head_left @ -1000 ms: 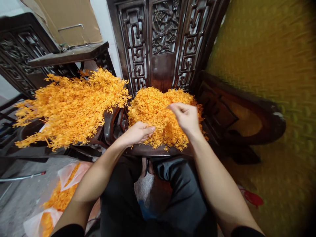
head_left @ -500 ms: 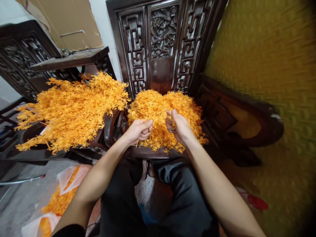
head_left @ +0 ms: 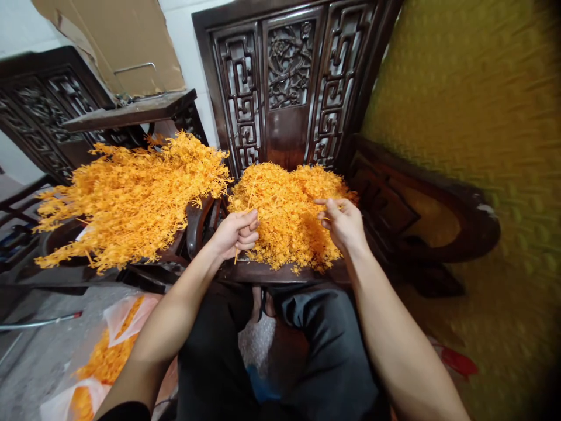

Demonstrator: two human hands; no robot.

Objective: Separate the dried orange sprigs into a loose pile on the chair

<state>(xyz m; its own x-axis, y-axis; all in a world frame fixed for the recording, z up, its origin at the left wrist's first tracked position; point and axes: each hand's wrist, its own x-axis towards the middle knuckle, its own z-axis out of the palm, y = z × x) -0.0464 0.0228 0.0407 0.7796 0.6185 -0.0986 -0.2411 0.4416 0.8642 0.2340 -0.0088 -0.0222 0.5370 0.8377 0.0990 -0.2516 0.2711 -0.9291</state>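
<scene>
Both hands work at a heap of orange plastic sprigs on a carved chair seat.
The left hand (head_left: 234, 233) is fisted around a sprig stem (head_left: 237, 252) at the seat's front edge; the right hand (head_left: 344, 222), fingers curled, pinches strands from the sprig pile (head_left: 284, 216) covering the chair seat (head_left: 263, 272).

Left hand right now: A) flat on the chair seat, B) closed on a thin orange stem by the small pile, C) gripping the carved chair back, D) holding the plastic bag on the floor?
B: the left hand is curled shut on a thin orange stem that pokes out below the fist, at the left edge of the small orange pile on the chair seat.
</scene>
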